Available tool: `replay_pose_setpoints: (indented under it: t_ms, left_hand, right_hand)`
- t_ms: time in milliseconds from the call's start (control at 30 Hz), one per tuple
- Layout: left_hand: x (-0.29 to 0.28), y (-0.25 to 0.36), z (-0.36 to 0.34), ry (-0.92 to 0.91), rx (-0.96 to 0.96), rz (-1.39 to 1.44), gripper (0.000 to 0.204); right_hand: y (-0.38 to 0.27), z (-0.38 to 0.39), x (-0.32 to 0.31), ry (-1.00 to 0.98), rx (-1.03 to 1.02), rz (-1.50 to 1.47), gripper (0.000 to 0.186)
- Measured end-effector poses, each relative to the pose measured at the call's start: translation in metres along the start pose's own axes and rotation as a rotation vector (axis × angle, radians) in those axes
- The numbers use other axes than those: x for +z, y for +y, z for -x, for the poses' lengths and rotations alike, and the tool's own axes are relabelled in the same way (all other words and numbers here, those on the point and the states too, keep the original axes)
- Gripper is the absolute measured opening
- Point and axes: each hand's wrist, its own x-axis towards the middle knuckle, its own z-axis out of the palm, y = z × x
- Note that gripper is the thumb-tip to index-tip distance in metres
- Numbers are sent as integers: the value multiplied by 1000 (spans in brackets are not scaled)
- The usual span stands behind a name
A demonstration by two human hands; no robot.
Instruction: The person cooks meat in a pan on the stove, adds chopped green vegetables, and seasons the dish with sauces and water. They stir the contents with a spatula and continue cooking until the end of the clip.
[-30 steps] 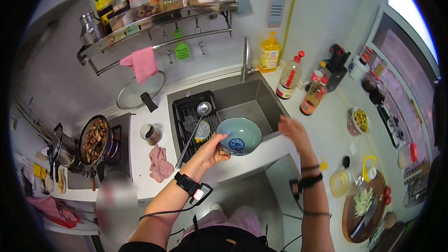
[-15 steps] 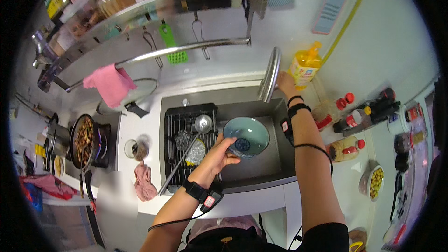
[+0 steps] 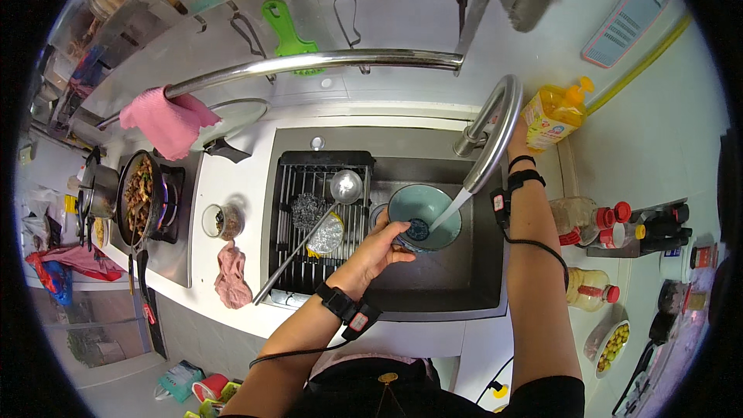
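Observation:
My left hand (image 3: pixel 379 251) is closed on the near left rim of a blue-green bowl (image 3: pixel 410 200), its thumb over the edge. The bowl is held over the right part of the sink (image 3: pixel 483 263), its opening facing up. From the curved metal faucet (image 3: pixel 507 112) a stream of water (image 3: pixel 447 215) falls into it. My right hand (image 3: pixel 518 138) is behind the faucet, close to a yellow pump bottle (image 3: pixel 554 118); its fingers are hidden. Left of the bowl, a metal ladle (image 3: pixel 346 186) lies across the black drying rack (image 3: pixel 290 159).
On the left, a pan of food (image 3: pixel 139 200) stands over a lit burner. A glass jar (image 3: pixel 228 222) and a pink cloth (image 3: pixel 231 277) lie on the counter. Bottles (image 3: pixel 592 288) and a bowl of green fruit (image 3: pixel 611 346) line the right. A metal rail (image 3: pixel 333 60) crosses above.
Water now runs from the faucet into the bowl; none was visible before. My left hand still holds the bowl under the spout. The whole view has shifted.

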Motion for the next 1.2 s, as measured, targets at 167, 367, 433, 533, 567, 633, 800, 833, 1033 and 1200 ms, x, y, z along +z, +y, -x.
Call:
replay_pose_setpoints:
  t_ms: [167,367,433,533,567,633,800,833,1033,1200]
  left_hand:
    - [-10,-15,-2,37,-23,-9,50]
    - [-28,-35,-23,47,-244,223,43]
    - [-29,-40,-37,12,-391,354,47]
    - [-21,-51,-56,-44,-396,544,48]
    - [-17,-56,-60,-35,-408,579,48]
    - [-12,-66,-63,4,-390,477,41]
    - [-19,-75,-59,126,-406,309,34]
    - [-23,-74,-58,120,-344,260,35]
    - [-37,-70,-49,238,-238,56,59]
    - [-39,-68,-38,143,-150,187,65]
  right_hand:
    - [27,-27,18,141,-208,421,46]
    - [49,-40,23,99,-320,680,28]
    - [53,-41,22,25,-244,591,23]
    - [51,-40,19,-13,-291,639,21]
    - [50,-39,17,-18,-333,688,21]
    - [45,-36,14,-9,-332,638,22]
    - [35,-25,11,8,-235,420,25]
    - [34,-22,9,-7,-172,324,26]
    - [26,-16,15,50,-125,110,33]
    - [22,-25,10,-51,-60,519,34]
